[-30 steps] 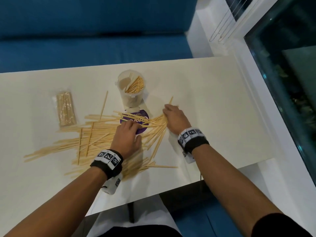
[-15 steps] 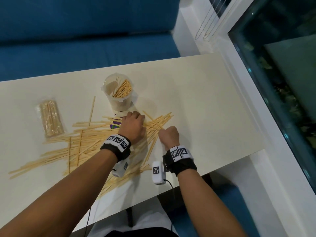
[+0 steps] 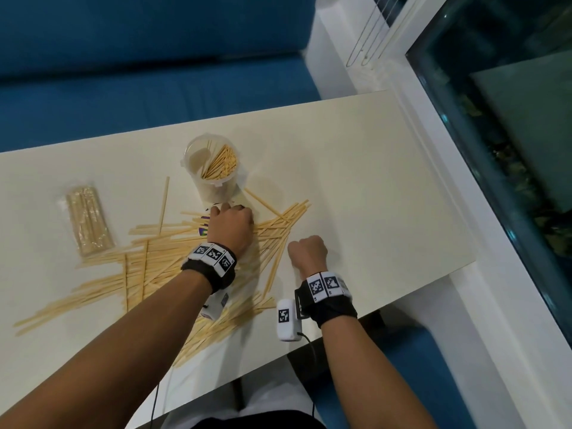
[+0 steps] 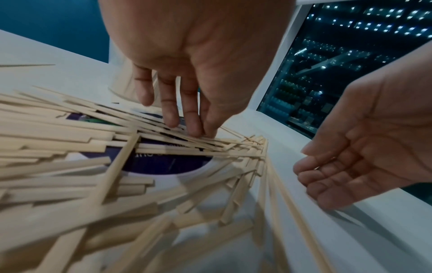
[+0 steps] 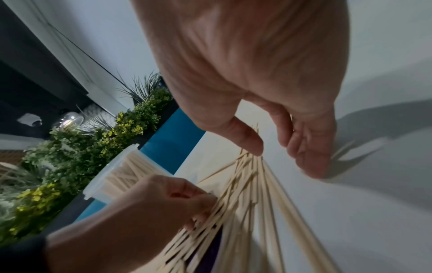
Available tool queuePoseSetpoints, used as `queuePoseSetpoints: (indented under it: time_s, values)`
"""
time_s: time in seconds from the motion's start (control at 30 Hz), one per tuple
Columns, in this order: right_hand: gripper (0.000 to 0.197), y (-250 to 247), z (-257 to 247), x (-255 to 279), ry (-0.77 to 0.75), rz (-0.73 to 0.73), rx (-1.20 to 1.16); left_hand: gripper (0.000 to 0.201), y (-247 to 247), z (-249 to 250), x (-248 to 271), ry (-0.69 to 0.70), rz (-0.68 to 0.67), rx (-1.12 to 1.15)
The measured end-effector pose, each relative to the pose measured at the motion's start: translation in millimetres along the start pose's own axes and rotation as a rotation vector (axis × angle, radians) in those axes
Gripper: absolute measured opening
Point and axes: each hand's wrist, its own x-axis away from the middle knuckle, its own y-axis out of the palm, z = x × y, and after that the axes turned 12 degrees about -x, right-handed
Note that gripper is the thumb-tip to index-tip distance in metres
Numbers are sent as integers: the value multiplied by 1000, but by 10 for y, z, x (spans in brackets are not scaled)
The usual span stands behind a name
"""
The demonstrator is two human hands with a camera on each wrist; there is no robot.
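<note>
Left wrist only: purple disc (image 4: 163,164) under sticks (image 4: 70,140); right hand (image 4: 364,147) curled loosely, empty.
Left hand (image 4: 187,46): fingertips on sticks, grip unclear.
Stick axes, head view: lower left to upper right.

Tally logged from the head view. Hands: 2, the left hand (image 3: 230,226) at frame centre and the right hand (image 3: 308,252) just right of centre. One clear tub (image 3: 213,190) with sticks in it stood above centre. One wrapped pack of sticks (image 3: 88,219) lay at the left. One purple disc (image 4: 163,164) lay under the pile. The loose sticks (image 3: 148,267) on the one desk (image 3: 371,196) overlapped too much for an exact count.
</note>
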Motion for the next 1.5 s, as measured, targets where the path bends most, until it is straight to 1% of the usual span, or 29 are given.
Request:
queuePoseSetpoints:
  time_s: [0.07,0.13,0.17,0.2,0.23,0.3,0.33,0.37,0.4,0.43,0.53,0.57,0.67,0.73,0.8,0.9,1.07,1.13,1.23,1.3,1.4,1.5]
  values:
    - [32,57,-37,61,13,-27,-22,20,8,1,19,20,11,45]
    - [30,163,-47,46,26,-30,-78,18,47,1,21,59,14,148]
    - [24,213,-76,61,24,-29,-116,17,67,3,18,67,9,212]
    - [13,245,-104,75,22,-41,-155,15,84,8,11,68,3,265]
    - [11,267,-123,86,14,-45,-188,15,96,14,5,63,-1,302]
    - [38,290,-164,118,20,-31,-210,17,107,23,12,48,3,345]
    - [43,283,-175,127,18,-7,-212,18,112,19,17,36,17,352]
    - [37,283,-172,119,17,20,-206,18,112,11,24,27,38,349]
    - [25,303,-179,139,15,36,-184,18,109,1,30,21,50,348]
    - [21,343,-196,168,15,48,-176,18,108,-9,30,20,46,361]
    - [45,480,-292,214,11,60,-152,15,102,-12,22,29,0,424]
    - [48,518,-335,217,0,59,-142,15,101,-5,27,32,-19,436]
    - [46,583,-454,189,-31,71,-149,17,105,7,49,44,-72,456]
    - [45,606,-483,171,-23,90,-152,19,107,-10,50,23,-88,497]
    - [47,630,-487,161,-17,105,-163,20,104,-34,46,2,-91,566]
    - [47,668,-456,116,-4,126,-180,15,94,-59,61,11,-71,630]
    - [32,639,-460,23,-16,105,-106,15,151,-97,80,-19,-78,684]
    - [35,654,-467,5,-51,89,-38,15,158,-107,87,-7,-78,667]
    - [34,745,-446,29,-116,76,139,17,124,-111,106,13,-83,648]
    - [35,787,-421,36,-132,79,220,20,107,-131,122,12,-95,655]
    - [46,800,-372,-11,-79,86,114,19,118,-205,149,-5,-92,679]
    - [39,708,-309,-69,-67,110,-101,17,97,-261,172,-23,-83,705]
